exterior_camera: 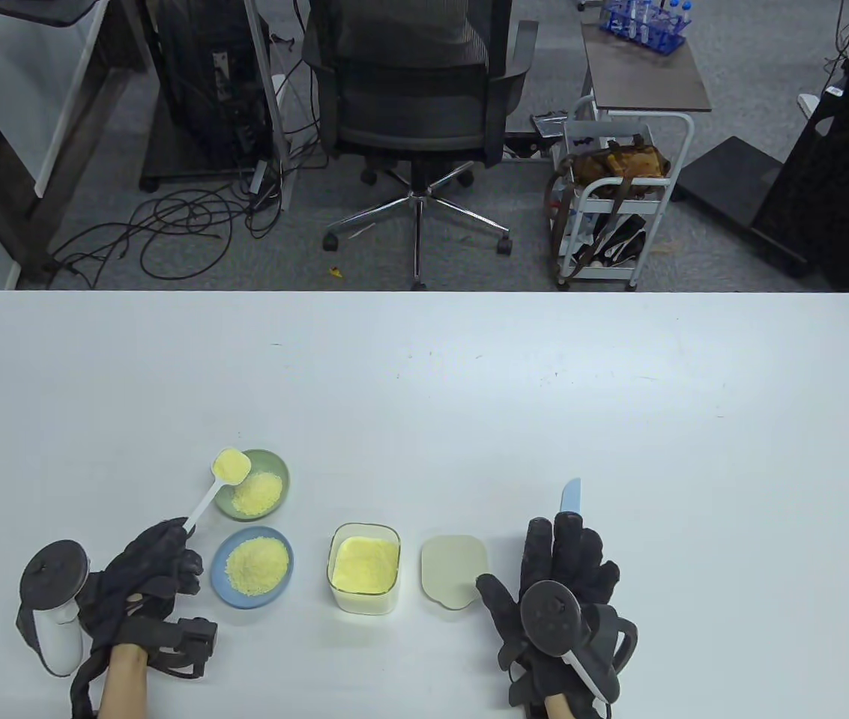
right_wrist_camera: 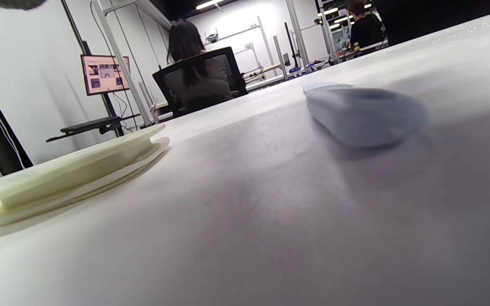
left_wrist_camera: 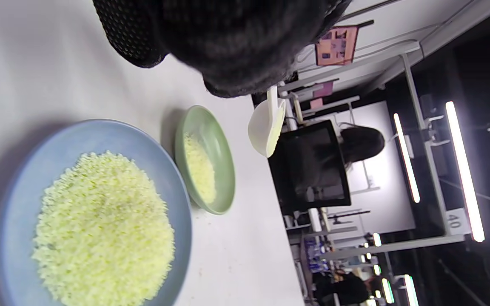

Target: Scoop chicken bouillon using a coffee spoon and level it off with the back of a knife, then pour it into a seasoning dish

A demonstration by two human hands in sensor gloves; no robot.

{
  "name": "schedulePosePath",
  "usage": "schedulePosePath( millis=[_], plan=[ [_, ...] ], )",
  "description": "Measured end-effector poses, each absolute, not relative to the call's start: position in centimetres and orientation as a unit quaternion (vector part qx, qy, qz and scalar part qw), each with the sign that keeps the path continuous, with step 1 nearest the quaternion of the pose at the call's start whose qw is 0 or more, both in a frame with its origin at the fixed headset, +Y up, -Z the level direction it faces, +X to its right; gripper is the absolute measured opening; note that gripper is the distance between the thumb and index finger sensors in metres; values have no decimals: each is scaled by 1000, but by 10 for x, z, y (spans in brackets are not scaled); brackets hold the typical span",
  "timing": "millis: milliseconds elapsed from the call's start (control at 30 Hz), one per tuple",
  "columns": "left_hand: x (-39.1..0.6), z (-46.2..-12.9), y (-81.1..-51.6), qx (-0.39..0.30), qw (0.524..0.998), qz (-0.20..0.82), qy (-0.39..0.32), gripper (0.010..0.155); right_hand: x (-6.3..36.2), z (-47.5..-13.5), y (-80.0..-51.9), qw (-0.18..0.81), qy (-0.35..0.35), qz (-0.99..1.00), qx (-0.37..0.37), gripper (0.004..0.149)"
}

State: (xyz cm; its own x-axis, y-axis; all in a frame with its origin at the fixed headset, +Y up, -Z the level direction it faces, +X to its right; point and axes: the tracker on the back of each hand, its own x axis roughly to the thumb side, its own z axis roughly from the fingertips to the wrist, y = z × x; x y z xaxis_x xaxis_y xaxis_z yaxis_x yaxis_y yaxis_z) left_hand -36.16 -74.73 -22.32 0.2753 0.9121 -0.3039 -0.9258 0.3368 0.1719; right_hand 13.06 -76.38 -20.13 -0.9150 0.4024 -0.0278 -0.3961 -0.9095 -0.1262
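Holding the white coffee spoon (exterior_camera: pixel 218 481) by the near end of its handle, the left hand (exterior_camera: pixel 158 565) is curling its fingers round that handle at the lower left of the white table (exterior_camera: pixel 469 389). The spoon's bowl is sitting full of yellow chicken bouillon (exterior_camera: pixel 231 465) and is hanging over the far left rim of the green seasoning dish (exterior_camera: pixel 279 466), which is already carrying a small heap of the same granules. In the left wrist view the spoon bowl (left_wrist_camera: pixel 266 127) is showing clear of the green dish (left_wrist_camera: pixel 223 157), raised above it rather than touching. Just nearer the person, the blue dish (exterior_camera: pixel 233 592) is lying beside the green one, heaped with more bouillon.

Resting flat on the table at the lower right, the right hand (exterior_camera: pixel 555 592) is lying with its fingers straight over the knife (exterior_camera: pixel 571 495), whose pale blue end is sticking out beyond the fingertips (whether the palm is pressing on the rest of it cannot be told, as the hand is covering it). In the right wrist view the knife's blue end (right_wrist_camera: pixel 362 112) is lying on the tabletop, blurred.

Between the two hands, the clear square container (exterior_camera: pixel 365 569) is standing open with bouillon inside, and its cream lid (exterior_camera: pixel 452 571) is lying flat just to its right, touching the right thumb
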Motion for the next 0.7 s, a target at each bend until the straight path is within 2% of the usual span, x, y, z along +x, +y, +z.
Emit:
schedulePosePath(
  millis=[367, 567, 700],
  plan=[
    [-355, -226, -754, -3, 836, 511, 199, 51, 133, -198, -763, 217, -68, 973, -29, 87],
    [-349, -227, -753, -9, 843, 505, 186, 51, 134, -198, -763, 224, -69, 972, -34, 87],
    [-348, -225, -749, 17, 852, 492, 180, 50, 134, -197, -763, 225, -69, 971, -33, 86]
  ],
)
